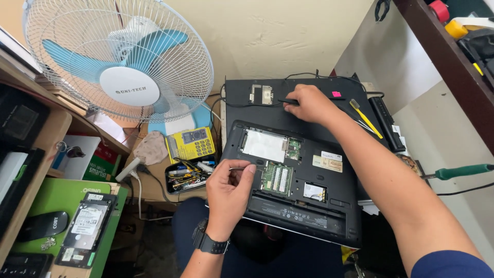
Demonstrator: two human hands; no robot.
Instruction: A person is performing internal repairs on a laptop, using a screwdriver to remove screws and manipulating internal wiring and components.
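While the upturned black laptop lies open-bellied on the person's lap, the left hand pinches a small metal piece at its left edge; beyond its far edge, the right hand grips a dark tool. Its exposed memory boards look fragile; the stiff casing edges seem safest to hold.

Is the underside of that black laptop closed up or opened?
Opened: the laptop lies bottom-up with covers off, showing green memory modules and a silver drive bay.
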